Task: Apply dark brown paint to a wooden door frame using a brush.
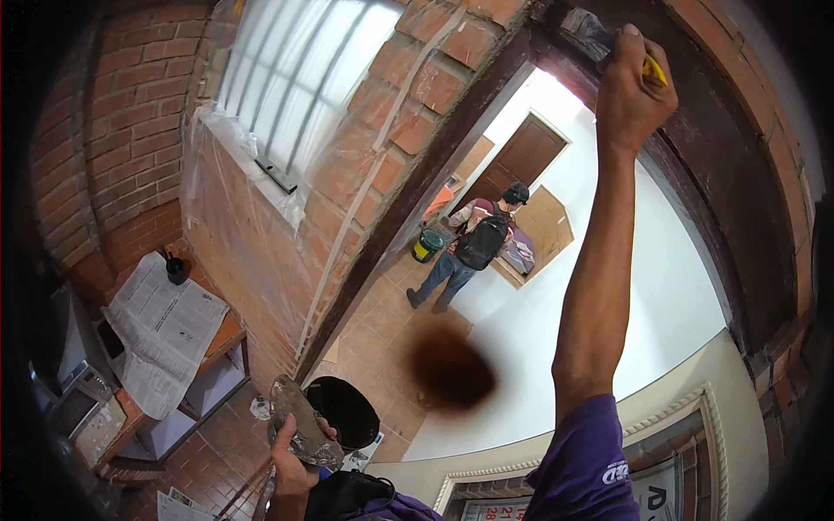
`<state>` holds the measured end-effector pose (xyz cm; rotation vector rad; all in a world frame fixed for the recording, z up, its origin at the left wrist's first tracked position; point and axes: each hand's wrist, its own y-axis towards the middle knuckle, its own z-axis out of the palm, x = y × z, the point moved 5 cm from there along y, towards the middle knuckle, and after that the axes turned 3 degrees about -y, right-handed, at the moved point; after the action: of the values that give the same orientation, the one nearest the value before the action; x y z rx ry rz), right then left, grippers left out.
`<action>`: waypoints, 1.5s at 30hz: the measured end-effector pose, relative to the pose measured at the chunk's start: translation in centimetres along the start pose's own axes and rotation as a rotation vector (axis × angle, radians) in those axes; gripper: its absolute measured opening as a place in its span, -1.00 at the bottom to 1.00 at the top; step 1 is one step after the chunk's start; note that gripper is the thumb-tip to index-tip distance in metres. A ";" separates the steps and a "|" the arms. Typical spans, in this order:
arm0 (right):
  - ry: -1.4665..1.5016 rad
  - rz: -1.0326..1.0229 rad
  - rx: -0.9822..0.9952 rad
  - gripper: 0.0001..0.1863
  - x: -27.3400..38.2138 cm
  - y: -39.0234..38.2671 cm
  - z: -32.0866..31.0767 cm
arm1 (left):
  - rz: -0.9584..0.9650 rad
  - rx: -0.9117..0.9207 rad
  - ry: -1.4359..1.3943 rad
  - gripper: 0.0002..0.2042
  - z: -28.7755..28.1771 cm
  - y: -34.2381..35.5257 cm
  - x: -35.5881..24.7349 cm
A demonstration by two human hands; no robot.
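My right hand (638, 91) is raised at the upper right, closed around a paintbrush with a yellow handle (654, 71). Its dark-smeared bristles (588, 33) touch or nearly touch the dark brown frame (556, 65) above the doorway. Low in the view, my left hand (291, 464) grips a paint-crusted container (300, 425), with the thumb outside and fingertips showing by the rim. The round opening (343, 412) looks black inside; how much paint it holds cannot be seen. A blurred brown spot (452, 369) hides part of the view below the middle.
Through the doorway a person with a black backpack (485, 241) stands near a dark bucket (427, 246). On the left, newspaper (169, 330) and a small black pot (176, 269) lie on a wooden counter (228, 334). Plastic sheeting (252, 234) covers the wall below the barred window (304, 65).
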<state>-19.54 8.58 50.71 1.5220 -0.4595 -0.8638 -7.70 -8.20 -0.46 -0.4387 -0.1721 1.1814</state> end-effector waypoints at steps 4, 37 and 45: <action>0.021 -0.030 0.090 -0.79 -0.7 -0.8 1.7 | 0.007 -0.002 0.008 -0.58 -0.2 0.0 0.1; -0.058 -0.146 0.064 -0.81 -0.2 -0.7 0.4 | -0.010 -0.041 -0.018 -0.59 -0.8 0.4 0.0; -0.059 -0.057 0.027 -0.80 -0.2 -1.4 1.9 | 0.018 -0.010 0.004 -0.61 -0.7 0.4 0.0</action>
<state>-21.36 7.75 49.48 1.5434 -0.4740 -0.9525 -7.85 -8.28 -1.24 -0.4521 -0.1709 1.1972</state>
